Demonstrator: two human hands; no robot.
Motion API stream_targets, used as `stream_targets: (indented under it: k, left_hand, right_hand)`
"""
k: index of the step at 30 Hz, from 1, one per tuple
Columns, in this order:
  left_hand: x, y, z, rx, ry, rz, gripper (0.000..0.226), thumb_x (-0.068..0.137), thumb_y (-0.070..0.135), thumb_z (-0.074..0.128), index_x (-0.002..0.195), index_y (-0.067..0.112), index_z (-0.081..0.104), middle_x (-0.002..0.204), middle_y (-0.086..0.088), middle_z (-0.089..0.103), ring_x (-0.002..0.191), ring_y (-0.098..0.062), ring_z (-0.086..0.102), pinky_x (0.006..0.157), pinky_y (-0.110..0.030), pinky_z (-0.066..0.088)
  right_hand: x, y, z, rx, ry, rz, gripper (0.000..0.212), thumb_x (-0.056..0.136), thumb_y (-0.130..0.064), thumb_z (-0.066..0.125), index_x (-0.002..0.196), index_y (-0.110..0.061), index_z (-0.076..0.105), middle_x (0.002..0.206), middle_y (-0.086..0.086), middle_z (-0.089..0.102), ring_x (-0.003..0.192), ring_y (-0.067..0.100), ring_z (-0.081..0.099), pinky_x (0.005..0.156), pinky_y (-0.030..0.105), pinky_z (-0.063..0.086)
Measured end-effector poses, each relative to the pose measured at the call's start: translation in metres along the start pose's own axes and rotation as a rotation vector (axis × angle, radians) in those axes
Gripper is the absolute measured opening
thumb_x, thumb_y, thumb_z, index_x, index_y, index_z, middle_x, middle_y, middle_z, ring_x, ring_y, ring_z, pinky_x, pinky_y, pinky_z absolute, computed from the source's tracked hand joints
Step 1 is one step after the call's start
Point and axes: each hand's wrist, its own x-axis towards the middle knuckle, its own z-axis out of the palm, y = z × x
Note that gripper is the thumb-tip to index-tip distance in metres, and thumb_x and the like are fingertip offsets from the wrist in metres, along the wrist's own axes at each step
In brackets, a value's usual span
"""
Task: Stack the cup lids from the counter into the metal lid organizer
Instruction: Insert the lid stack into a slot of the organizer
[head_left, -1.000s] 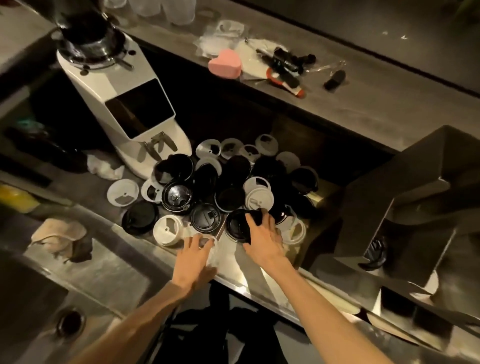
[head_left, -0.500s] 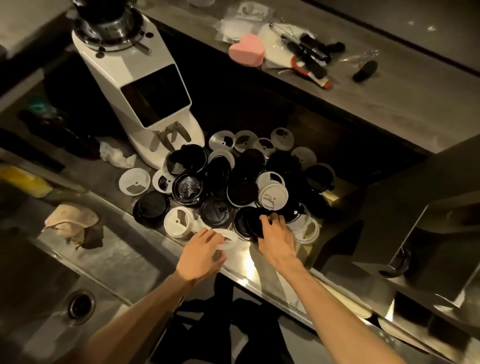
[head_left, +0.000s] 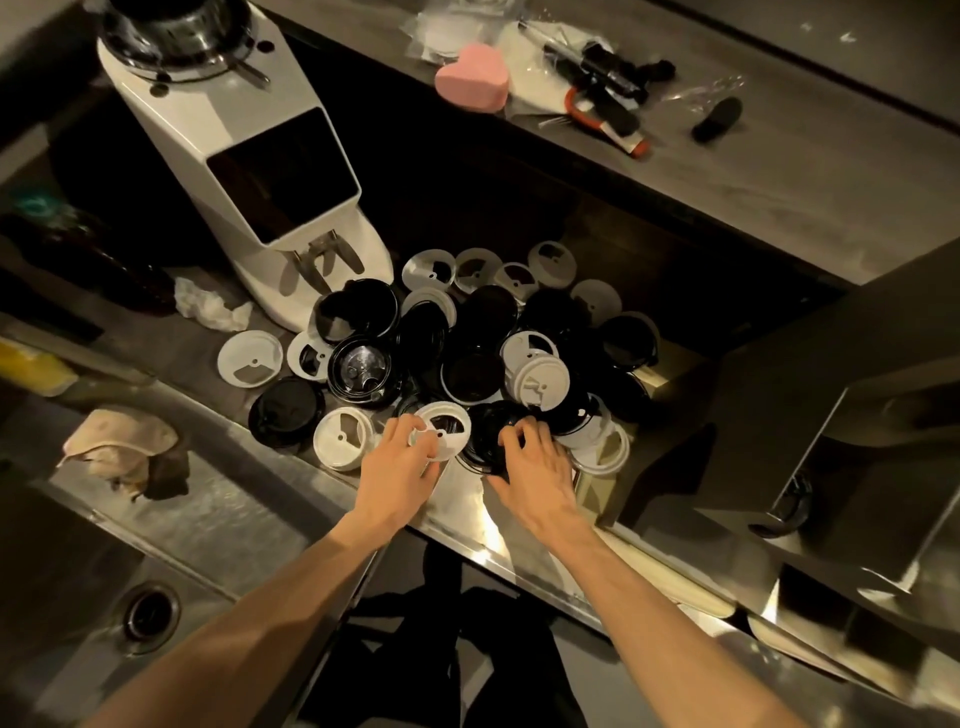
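- Two hands now work the near edge of the heap: our left hand (head_left: 397, 470), which a second ago lay flat on the steel counter (head_left: 470, 512), has curled its fingers round a round white plastic lid (head_left: 445, 427) and tipped it up off the surface.
- Our right hand (head_left: 535, 467) stays on a round black plastic lid (head_left: 491, 431), fingertips hooked over its rim.
- We judge both lids are about to be lifted, so the gathering step is under way and nothing is stacked yet.
- The heap of black and white cup lids (head_left: 478, 338) lies between the white coffee grinder (head_left: 249, 171) and the folded metal lid organizer (head_left: 852, 426) at right.
- The organizer's compartments look dark; we cannot tell what they hold.
- The steel sink (head_left: 156, 561) at left holds only its drain, as far as shows.
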Motion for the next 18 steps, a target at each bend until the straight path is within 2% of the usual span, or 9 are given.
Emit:
stream_targets:
  k: [2, 5, 7, 9, 13, 15, 18]
  left_hand:
    - [0.001, -0.002, 0.003, 0.005, -0.037, 0.0, 0.024, 0.076, 0.007, 0.078, 0.087, 0.013, 0.058, 0.104, -0.003, 0.057, 0.094, -0.024, 0.052, 0.045, -0.026, 0.042]
    - [0.001, -0.001, 0.005, -0.047, -0.015, -0.018, 0.019, 0.079, 0.005, 0.075, 0.088, 0.013, 0.06, 0.097, 0.0, 0.058, 0.091, -0.02, 0.052, 0.053, -0.023, 0.037]
    - [0.001, 0.003, 0.001, -0.085, 0.019, -0.047, 0.015, 0.082, 0.006, 0.073, 0.088, 0.013, 0.061, 0.092, 0.001, 0.058, 0.088, -0.018, 0.051, 0.056, -0.025, 0.038]
    - [0.0, 0.007, -0.004, -0.147, 0.056, -0.09, 0.013, 0.085, 0.007, 0.071, 0.091, 0.011, 0.061, 0.09, 0.0, 0.058, 0.084, -0.019, 0.052, 0.058, -0.031, 0.045]
    - [0.003, 0.015, -0.016, -0.346, 0.119, -0.223, 0.014, 0.089, 0.013, 0.07, 0.085, 0.014, 0.056, 0.083, 0.003, 0.056, 0.07, -0.019, 0.053, 0.06, -0.038, 0.05]
    - [0.007, 0.02, -0.024, -0.445, 0.131, -0.259, 0.017, 0.091, 0.017, 0.069, 0.082, 0.016, 0.055, 0.075, 0.002, 0.057, 0.065, -0.018, 0.054, 0.059, -0.039, 0.05]
    - [0.014, 0.032, -0.043, -0.586, 0.151, -0.316, 0.016, 0.092, 0.02, 0.071, 0.083, 0.017, 0.057, 0.073, -0.001, 0.063, 0.063, -0.017, 0.057, 0.057, -0.033, 0.05]
  right_hand:
    - [-0.001, -0.002, 0.004, -0.002, 0.028, -0.019, 0.046, 0.071, -0.027, 0.089, 0.106, -0.013, 0.063, 0.113, 0.01, 0.06, 0.108, 0.03, 0.059, 0.086, 0.046, 0.057]
    - [-0.003, 0.001, 0.012, 0.038, 0.14, -0.063, 0.028, 0.071, -0.013, 0.085, 0.093, -0.014, 0.068, 0.1, 0.004, 0.062, 0.099, 0.026, 0.062, 0.073, 0.042, 0.059]
    - [-0.006, 0.004, 0.013, 0.043, 0.204, -0.094, 0.022, 0.072, -0.013, 0.084, 0.088, -0.016, 0.07, 0.092, 0.0, 0.063, 0.095, 0.022, 0.062, 0.067, 0.036, 0.056]
    - [-0.008, 0.008, 0.011, 0.04, 0.243, -0.114, 0.016, 0.075, -0.016, 0.083, 0.085, -0.017, 0.071, 0.089, -0.002, 0.063, 0.093, 0.02, 0.062, 0.064, 0.033, 0.054]
    - [-0.008, 0.013, -0.003, 0.13, 0.277, -0.107, 0.01, 0.083, -0.021, 0.076, 0.089, -0.015, 0.07, 0.091, -0.001, 0.063, 0.094, 0.021, 0.061, 0.058, 0.036, 0.056]
    - [-0.009, 0.015, -0.018, 0.195, 0.309, -0.069, 0.012, 0.085, -0.023, 0.075, 0.093, -0.015, 0.071, 0.095, -0.001, 0.065, 0.095, 0.02, 0.061, 0.06, 0.035, 0.056]
    - [-0.011, 0.014, -0.048, 0.344, 0.335, 0.055, 0.017, 0.088, -0.026, 0.074, 0.102, -0.016, 0.074, 0.102, -0.002, 0.067, 0.1, 0.019, 0.061, 0.074, 0.035, 0.054]
